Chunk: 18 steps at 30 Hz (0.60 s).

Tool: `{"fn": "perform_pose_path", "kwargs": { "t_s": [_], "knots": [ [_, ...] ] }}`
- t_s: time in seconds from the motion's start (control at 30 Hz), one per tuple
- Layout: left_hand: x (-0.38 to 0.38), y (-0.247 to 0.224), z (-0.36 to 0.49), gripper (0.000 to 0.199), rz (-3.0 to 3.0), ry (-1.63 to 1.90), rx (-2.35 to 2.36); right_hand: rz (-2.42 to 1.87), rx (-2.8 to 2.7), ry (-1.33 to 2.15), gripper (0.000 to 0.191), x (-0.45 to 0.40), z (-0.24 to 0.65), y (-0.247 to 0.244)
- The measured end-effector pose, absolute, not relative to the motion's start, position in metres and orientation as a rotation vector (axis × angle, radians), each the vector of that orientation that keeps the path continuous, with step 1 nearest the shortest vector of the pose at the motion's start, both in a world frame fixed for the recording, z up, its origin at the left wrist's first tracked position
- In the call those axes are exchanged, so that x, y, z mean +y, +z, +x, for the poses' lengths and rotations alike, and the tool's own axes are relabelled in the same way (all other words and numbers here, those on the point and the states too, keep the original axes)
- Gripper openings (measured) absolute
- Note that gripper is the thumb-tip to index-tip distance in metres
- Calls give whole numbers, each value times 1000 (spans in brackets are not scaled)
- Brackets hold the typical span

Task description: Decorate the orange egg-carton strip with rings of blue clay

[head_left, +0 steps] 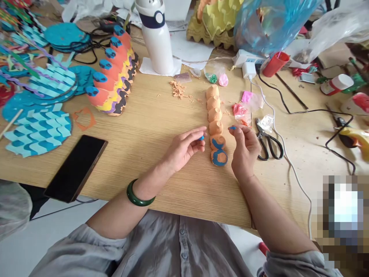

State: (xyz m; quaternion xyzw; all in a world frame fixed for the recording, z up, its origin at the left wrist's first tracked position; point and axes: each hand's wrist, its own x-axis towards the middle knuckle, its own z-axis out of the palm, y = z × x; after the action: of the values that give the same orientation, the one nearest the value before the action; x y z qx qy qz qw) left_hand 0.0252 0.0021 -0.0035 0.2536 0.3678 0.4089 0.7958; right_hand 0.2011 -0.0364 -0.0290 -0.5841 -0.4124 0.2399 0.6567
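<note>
The left hand (187,148) comes in from the lower left of the frame, its forearm slanting up and to the right across the edge of the pale wood-grain bench (161,169), with a dark green bangle (140,193) near the wrist. Its fingers reach rightward, loosely curled, the index finger nearly straight. Its grip is nearly closed, with a small bit of blue clay-like material (201,137) at the fingertips.

The right hand (245,148) rises from the lower right, forearm leaning up and to the left, the back of the thumb toward the camera and the fingers folded in. Its grip is pinched on another small blue piece (232,127) between thumb and fingers. Both hands are held apart, at about the same height in the frame.

Between them, right of centre, a narrow strip of orange bumpy egg-carton cups (215,114) lies on the bench, running up and down the frame. Its two lowest cups carry blue patches, the bottom one a ring. Black-handled scissors (269,144) lie just beside the right hand, on its right.
</note>
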Motion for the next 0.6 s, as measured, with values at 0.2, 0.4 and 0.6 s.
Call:
{"fn": "perform_pose_path", "kwargs": {
  "t_s": [0.2,0.4,0.6],
  "knots": [
    [-1,-10,25,42,846,997,836,-1255,-661,842,21,-34,190,-31],
    [-1,-11,26,14,896,982,911,-1227,-624,870,24,-35,181,-34],
    [-2,-10,23,14,907,841,977,-1248,-701,861,29,-36,184,-41]
  ]
}}
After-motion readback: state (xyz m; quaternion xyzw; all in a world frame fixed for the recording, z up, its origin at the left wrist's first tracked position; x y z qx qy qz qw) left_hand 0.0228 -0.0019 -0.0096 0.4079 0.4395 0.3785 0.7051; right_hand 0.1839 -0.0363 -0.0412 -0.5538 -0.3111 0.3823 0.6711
